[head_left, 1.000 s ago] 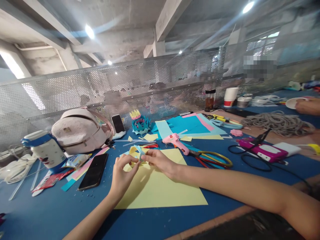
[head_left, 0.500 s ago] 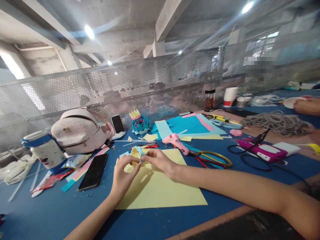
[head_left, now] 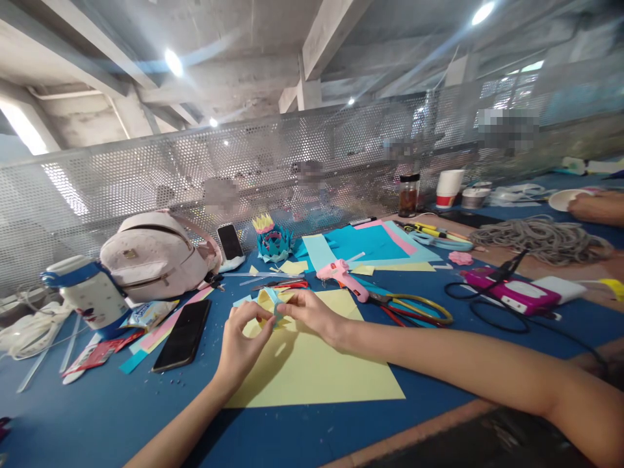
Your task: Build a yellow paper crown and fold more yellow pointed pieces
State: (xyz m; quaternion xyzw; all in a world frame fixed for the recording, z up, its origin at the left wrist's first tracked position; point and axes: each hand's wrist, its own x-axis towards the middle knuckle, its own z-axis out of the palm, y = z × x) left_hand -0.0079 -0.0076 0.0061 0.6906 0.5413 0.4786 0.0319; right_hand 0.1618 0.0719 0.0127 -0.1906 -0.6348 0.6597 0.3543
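Note:
Between my two hands is a small yellow paper piece with a light blue strip, held just above a large yellow sheet. My left hand pinches its left side between thumb and fingers. On the right side, the fingers of my right hand are closed on the same paper piece, partly hiding it. Right behind my right hand lies a pink glue gun. Scissors with yellow handles rest beside its grip. Red-handled scissors lie just beyond the held paper.
On the left are a phone, a blue-lidded bottle and a pale backpack. A blue paper flower stands at the back near coloured sheets. Grey rope and a magenta device lie right; another person's hand holds a cup.
The paper piece has turned slightly between my fingers, with both hands staying in nearly the same place. The other person's hand with the cup has shifted a little left.

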